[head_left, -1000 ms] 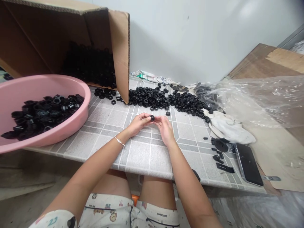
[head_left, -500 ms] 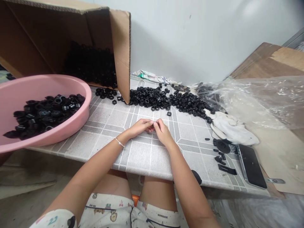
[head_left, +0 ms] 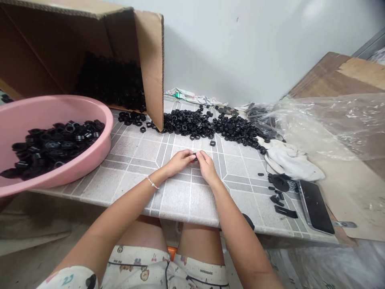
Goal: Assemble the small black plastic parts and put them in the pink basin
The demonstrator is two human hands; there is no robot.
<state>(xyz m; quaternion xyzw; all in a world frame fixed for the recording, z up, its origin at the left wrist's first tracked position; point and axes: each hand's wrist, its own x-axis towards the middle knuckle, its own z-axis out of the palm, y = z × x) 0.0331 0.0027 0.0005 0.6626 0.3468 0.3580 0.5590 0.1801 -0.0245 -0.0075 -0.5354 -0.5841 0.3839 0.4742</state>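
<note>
A small black hex nut (head_left: 195, 157), probably plastic, is pinched between the fingertips of my left hand (head_left: 179, 162) and my right hand (head_left: 207, 167). My fingers hide most of it. Both hands sit close together above the grey tile-patterned counter (head_left: 180, 200). A loose pile of similar black nuts (head_left: 192, 124) lies just beyond my hands, and one single nut (head_left: 212, 143) lies apart from it, nearest my right hand.
To the left, a pink plastic basin (head_left: 106, 138) holds more black nuts. A tipped cardboard box (head_left: 152, 68) holds many more. On the right are a white cloth (head_left: 288, 160), a black-screened phone (head_left: 315, 206), several black pieces (head_left: 279, 182) and a clear plastic sheet (head_left: 331, 124).
My hands have shifted slightly nearer the counter's front edge and stay close together. The nut, plain between my fingertips a second ago, is now mostly covered by them.
</note>
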